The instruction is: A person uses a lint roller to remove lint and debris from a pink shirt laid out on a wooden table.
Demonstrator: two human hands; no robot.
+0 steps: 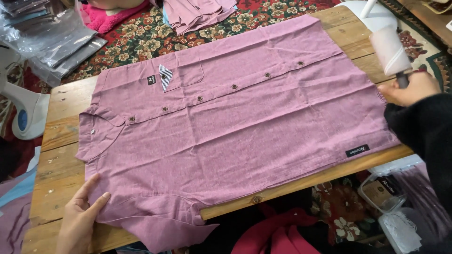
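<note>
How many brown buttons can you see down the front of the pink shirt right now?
6, in a diagonal row along the shirt placket: at. Folds may hide others.

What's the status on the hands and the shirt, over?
Left hand flat on the pink shirt at its sleeve edge. Right hand grips a lint roller at the hem. Shirt spread flat, buttoned, on the wooden table. Nothing on top.

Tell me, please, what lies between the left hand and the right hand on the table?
In the head view, the pink shirt spans the whole stretch, spread flat on the wooden table. The left hand presses its sleeve; the right hand, holding a lint roller, is at its hem.
</note>
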